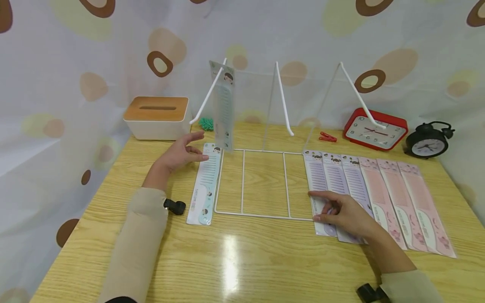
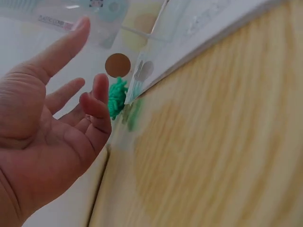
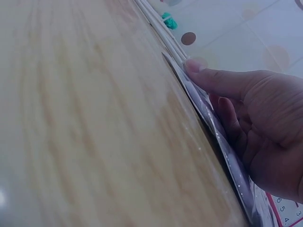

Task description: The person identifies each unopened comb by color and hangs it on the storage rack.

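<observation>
- Sleeves of beige cloth are lying along the near edge of the worktop [image 1: 242, 261], whose glossy wood-grain surface is catching a bright glare.
- Right hand [image 1: 346, 212] is resting low on the near end of the leftmost purple comb packet [image 1: 320, 185]; the thumb is stretching out on top while the fingers are curling under the packet's thin, flexible edge, lifting it slightly off the wood in the right wrist view.
- Two more purple packets and three pink ones are lying flat in a row just beside it, each a long, narrow card in clear film.
- Left hand [image 1: 182, 153] is hovering further back with fingers loosely spread and relaxed, gripping nothing; its fingertips are sitting just beside the top of a pale blue comb packet [image 1: 206, 187] lying flat.
- White wire rack [image 1: 261, 185] is standing between both hands, its thin base frame lying on the wood, three slanted prongs rising behind.
- Another blue comb packet [image 1: 223, 109] is hanging upright from the left prong.
- Tissue box [image 1: 157, 118] with a wooden lid, a red clock [image 1: 375, 130] and a black alarm clock [image 1: 428, 141] are standing at the back.
</observation>
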A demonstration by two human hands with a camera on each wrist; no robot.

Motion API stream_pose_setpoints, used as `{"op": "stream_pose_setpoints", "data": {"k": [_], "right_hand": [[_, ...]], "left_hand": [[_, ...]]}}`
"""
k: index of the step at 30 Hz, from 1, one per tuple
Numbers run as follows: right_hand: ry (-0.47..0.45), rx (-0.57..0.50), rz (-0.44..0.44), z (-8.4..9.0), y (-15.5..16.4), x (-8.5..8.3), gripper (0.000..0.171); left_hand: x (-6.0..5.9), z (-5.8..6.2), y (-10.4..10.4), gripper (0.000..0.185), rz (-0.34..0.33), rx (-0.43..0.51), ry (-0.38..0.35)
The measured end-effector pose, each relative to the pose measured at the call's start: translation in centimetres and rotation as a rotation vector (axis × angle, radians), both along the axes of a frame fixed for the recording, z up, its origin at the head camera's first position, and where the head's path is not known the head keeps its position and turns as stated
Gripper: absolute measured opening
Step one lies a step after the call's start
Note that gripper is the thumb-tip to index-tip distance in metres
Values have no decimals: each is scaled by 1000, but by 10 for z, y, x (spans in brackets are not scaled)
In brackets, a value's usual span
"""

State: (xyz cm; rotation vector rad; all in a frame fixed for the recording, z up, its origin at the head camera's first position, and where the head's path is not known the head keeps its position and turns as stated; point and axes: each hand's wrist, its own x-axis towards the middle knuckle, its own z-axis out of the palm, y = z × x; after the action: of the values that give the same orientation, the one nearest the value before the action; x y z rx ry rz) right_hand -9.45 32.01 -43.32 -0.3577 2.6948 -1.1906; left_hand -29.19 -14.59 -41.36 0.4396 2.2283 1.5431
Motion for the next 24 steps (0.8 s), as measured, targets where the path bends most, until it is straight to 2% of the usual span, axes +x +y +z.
{"op": "stream_pose_setpoints", "data": {"k": [7, 12, 24], "right_hand": [[-9, -18, -3, 1, -1, 0, 63], [1, -17, 0, 0, 1, 0, 62], [-3, -19, -11, -4, 2, -1, 62]], "left_hand": [[-3, -16, -1, 87, 18, -117, 6], [-5, -23, -1, 85, -1, -148, 33], [-9, -21, 5, 80, -19, -247, 125]]}}
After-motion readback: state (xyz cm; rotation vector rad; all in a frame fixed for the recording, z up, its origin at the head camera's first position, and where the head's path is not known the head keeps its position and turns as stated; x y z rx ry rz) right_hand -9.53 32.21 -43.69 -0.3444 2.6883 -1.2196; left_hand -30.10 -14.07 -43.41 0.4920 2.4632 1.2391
